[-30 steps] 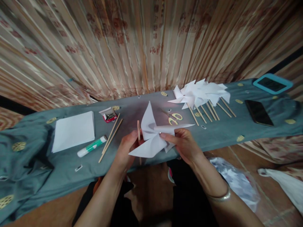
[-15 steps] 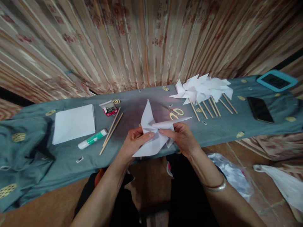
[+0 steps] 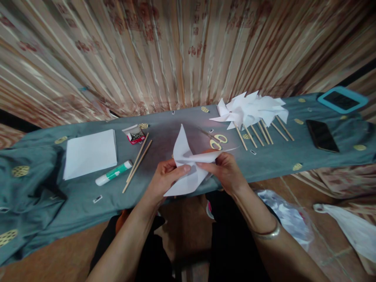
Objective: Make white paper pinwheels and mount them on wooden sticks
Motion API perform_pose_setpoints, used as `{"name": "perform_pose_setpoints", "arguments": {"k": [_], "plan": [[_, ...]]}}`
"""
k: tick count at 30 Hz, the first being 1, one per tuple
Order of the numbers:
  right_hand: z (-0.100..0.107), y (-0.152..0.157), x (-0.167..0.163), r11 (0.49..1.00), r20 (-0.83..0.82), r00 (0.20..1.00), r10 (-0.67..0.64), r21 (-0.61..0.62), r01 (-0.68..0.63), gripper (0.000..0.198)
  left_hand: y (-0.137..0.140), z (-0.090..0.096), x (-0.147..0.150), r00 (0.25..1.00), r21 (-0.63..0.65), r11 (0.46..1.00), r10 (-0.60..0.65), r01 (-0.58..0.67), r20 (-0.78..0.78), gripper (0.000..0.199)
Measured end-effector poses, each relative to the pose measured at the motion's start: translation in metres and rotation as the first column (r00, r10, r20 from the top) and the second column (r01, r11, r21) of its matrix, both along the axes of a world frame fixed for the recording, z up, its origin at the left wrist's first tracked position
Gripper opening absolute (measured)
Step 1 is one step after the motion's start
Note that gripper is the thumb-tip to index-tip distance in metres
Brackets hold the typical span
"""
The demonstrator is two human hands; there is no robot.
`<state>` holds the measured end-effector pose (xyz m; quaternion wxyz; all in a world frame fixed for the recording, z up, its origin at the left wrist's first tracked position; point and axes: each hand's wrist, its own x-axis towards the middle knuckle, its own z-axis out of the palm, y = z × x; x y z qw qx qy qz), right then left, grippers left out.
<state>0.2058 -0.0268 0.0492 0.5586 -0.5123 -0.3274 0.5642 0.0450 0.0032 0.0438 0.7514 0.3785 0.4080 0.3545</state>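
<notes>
Between my two hands is a white paper pinwheel (image 3: 188,181), raised at the front edge of the cloth-covered table. My left hand (image 3: 169,176) grips its left side, thumb on top and fingers curled beneath. The right-hand blade is pinched by my right hand (image 3: 225,170), whose thumb presses near the centre. Most fingertips are hidden under the paper. Just beyond the pinwheel lie scissors (image 3: 216,143) with yellow handles. Farther right, several finished white pinwheels (image 3: 249,109) rest overlapped, their wooden sticks (image 3: 255,137) pointing toward me.
Left on the grey-green cloth (image 3: 85,203) are a paper stack (image 3: 91,154), a glue stick (image 3: 114,173), a small red box of metal pins (image 3: 135,134) and two loose sticks (image 3: 137,164). A black phone (image 3: 322,135) and a blue-framed tablet (image 3: 342,100) lie right. A curtain (image 3: 176,58) hangs behind.
My right thumb has shifted slightly on the paper, and the right blade of the pinwheel has tilted and flattened a little. Both hands keep their hold.
</notes>
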Motion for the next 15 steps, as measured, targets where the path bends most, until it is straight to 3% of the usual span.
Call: {"name": "perform_pose_setpoints", "arguments": {"k": [9, 15], "plan": [[0.006, -0.003, 0.002, 0.984, 0.237, 0.971, -0.019, 0.176, -0.024, 0.018, -0.002, 0.011, -0.002, 1.0, -0.034, 0.999, 0.006, -0.006, 0.005, 0.035], [0.003, -0.006, 0.003, 0.963, 0.237, 0.971, 0.019, 0.256, -0.082, 0.011, -0.003, 0.012, -0.005, 1.0, -0.028, 1.0, -0.008, 0.008, 0.022, 0.032]]}}
